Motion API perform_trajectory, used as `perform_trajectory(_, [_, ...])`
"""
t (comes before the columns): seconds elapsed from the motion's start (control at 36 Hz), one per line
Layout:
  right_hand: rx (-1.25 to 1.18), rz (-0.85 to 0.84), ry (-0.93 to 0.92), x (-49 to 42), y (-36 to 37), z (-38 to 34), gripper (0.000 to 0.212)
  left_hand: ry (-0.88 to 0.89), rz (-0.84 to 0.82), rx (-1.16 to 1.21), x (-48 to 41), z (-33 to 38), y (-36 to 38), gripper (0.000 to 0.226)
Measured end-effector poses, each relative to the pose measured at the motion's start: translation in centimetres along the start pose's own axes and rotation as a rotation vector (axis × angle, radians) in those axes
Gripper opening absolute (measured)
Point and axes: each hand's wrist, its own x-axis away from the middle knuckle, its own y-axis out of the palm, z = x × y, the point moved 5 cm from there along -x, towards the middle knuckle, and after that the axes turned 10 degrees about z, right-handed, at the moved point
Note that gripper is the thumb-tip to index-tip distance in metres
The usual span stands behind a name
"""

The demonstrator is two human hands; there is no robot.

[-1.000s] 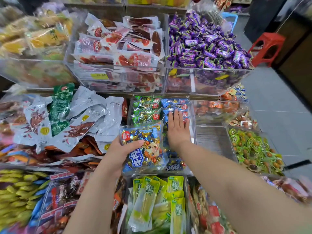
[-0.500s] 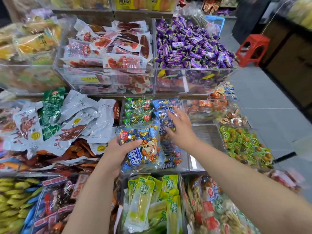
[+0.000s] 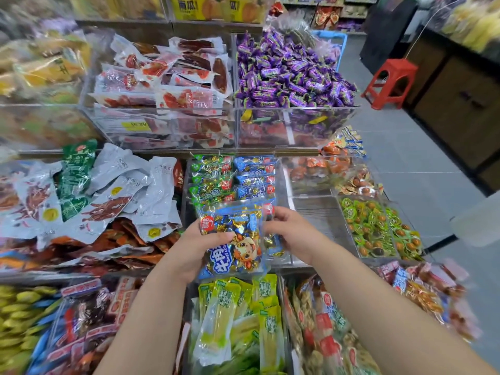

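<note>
A snack shop: clear acrylic bins [image 3: 295,128] hold heaps of packaged snacks and purple-wrapped candies [image 3: 292,74] in the upper centre, a yellow price label [image 3: 135,126] sits left of centre, and a red plastic stool [image 3: 389,82] stands in the aisle, upper right.

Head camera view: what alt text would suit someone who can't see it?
A person's left hand grips a blue candy bag while the right hand pinches a second bag beside it, above clear shop bins heaped with packaged snacks and purple sweets.

You see purple candies [image 3: 292,77] heaped in a clear bin, a red stool [image 3: 389,82] right of them, grey pouches [image 3: 130,185] lower left.
</note>
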Motion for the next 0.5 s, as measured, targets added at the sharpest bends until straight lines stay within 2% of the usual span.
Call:
perform_trajectory(0.08, [-0.054,0.054,0.026,0.1,-0.9,-0.1,0.031,-0.005,0.040,-0.008,0.1,-0.3,-0.8,0.040])
perform_trajectory(0.19, [-0.033,0.181,0.009,-0.4,-2.9,-0.1,0.021,-0.023,0.142,0.001,0.1,-0.7,-2.8,0.018])
perform_trajectory(0.28, [-0.003,0.287,-0.021,-0.5,-4.5,-0.5,0.027,-0.024,0.206,0.013,0.0,-0.9,-3.8,0.017])
perform_trajectory(0.42, [0.165,0.417,-0.150,-0.8,-6.1,-2.0,0.024,-0.008,0.292,0.037,-0.6,-1.1,-4.8,0.017])
perform_trajectory(0.5, [0.272,0.425,-0.226,-1.5,-5.5,-2.9,0.025,-0.003,0.324,0.050,-1.1,-1.1,-5.0,0.013])
